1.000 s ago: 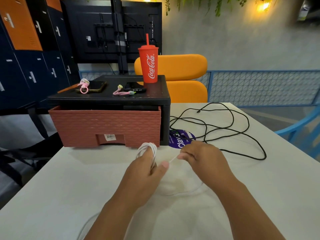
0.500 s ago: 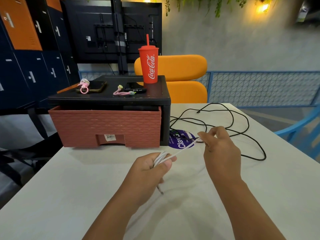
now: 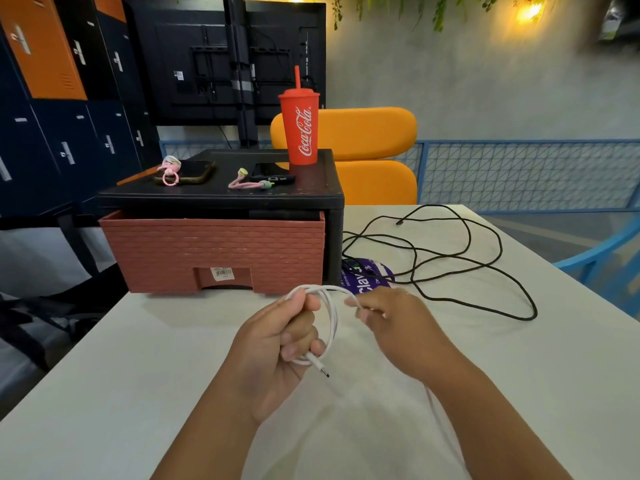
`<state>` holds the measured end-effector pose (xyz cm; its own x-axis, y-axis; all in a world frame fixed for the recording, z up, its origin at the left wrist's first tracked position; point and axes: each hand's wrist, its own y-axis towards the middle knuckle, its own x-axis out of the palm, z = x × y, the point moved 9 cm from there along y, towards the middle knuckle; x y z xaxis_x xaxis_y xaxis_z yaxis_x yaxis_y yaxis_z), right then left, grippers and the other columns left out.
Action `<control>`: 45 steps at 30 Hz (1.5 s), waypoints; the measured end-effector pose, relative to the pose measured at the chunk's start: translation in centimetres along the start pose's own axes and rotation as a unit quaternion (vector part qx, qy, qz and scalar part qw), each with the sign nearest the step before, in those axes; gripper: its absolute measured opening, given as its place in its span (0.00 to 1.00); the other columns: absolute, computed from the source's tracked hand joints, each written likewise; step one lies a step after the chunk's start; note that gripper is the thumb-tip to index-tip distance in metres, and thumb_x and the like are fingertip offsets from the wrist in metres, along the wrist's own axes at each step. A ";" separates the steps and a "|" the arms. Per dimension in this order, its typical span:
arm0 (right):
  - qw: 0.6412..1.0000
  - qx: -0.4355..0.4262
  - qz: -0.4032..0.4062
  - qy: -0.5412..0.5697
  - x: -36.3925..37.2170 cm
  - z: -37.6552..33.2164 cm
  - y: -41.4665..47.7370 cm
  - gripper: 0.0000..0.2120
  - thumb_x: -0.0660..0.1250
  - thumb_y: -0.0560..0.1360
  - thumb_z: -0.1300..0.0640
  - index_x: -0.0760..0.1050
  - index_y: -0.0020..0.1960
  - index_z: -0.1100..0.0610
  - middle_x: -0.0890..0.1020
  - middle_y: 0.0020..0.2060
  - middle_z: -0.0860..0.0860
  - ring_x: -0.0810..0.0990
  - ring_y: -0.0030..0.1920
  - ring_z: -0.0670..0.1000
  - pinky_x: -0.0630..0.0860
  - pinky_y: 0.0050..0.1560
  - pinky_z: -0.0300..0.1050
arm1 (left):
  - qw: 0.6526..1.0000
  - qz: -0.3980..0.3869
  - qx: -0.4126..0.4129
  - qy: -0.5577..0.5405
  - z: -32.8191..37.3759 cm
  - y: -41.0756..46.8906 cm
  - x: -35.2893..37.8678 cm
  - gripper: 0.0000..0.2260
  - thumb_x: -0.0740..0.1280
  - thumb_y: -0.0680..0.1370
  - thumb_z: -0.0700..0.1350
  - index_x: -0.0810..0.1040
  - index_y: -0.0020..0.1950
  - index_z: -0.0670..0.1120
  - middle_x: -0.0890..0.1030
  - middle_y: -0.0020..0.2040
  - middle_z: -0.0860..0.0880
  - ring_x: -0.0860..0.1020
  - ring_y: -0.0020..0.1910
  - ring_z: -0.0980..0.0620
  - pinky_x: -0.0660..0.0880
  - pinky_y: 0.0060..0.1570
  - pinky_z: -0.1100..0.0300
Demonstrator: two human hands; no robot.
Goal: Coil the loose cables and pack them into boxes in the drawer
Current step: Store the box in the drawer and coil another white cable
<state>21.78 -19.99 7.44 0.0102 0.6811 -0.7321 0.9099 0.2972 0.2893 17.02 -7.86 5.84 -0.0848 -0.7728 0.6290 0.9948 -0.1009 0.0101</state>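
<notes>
The white cable [image 3: 331, 318] is looped into a small coil above the near middle of the white table [image 3: 104, 375]. The left hand [image 3: 277, 344] grips the coil with curled fingers, and the plug end pokes out below them. Just to the right, the right hand [image 3: 391, 323] pinches a strand. Farther right, a black cable [image 3: 450, 258] sprawls loosely beside the brick-red drawer [image 3: 214, 251].

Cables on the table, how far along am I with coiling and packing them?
Nothing looks finished or packed; the inside of the red drawer is hidden. In hand: the left hand holds a few loops of the white cable while the right hand pinches the strand feeding it, with slack trailing on the table. Left: the black cable lies loose, then boxing both.
</notes>
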 end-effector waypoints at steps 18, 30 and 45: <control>0.991 -0.054 -0.090 0.078 3.6 -2.8 -0.8 0.22 0.54 0.80 0.61 0.61 0.73 0.47 0.79 0.52 0.51 0.78 0.50 0.50 0.76 0.54 0.48 | 0.998 0.036 -0.017 0.056 -1.0 0.8 -1.4 0.06 0.63 0.69 0.41 0.77 0.38 0.39 0.65 0.23 0.50 0.65 0.20 0.56 0.76 0.29 0.62; 0.974 -0.087 -0.064 0.198 2.0 -4.1 -1.3 0.14 0.57 0.80 0.59 0.77 0.60 0.49 0.78 0.36 0.33 0.75 0.40 0.34 0.68 0.40 0.27 | 0.996 0.029 -0.082 -0.004 -1.7 0.3 -1.1 0.16 0.62 0.71 0.51 0.75 0.30 0.41 0.57 0.18 0.53 0.56 0.15 0.58 0.65 0.20 0.65; 0.963 -0.115 0.046 0.240 0.5 -4.5 -1.5 0.14 0.61 0.78 0.55 0.73 0.35 0.43 0.75 0.28 0.38 0.72 0.32 0.39 0.67 0.35 0.28 | 0.993 0.044 -0.074 0.076 -1.2 -0.3 -0.8 0.15 0.64 0.69 0.52 0.77 0.28 0.43 0.55 0.19 0.54 0.54 0.16 0.58 0.62 0.19 0.66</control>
<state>18.54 -17.11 9.45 -0.1559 0.9261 -0.3436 0.7979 0.3231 0.5090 16.73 -7.97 4.45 -0.0165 -0.8676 0.4970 0.9805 -0.1113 -0.1617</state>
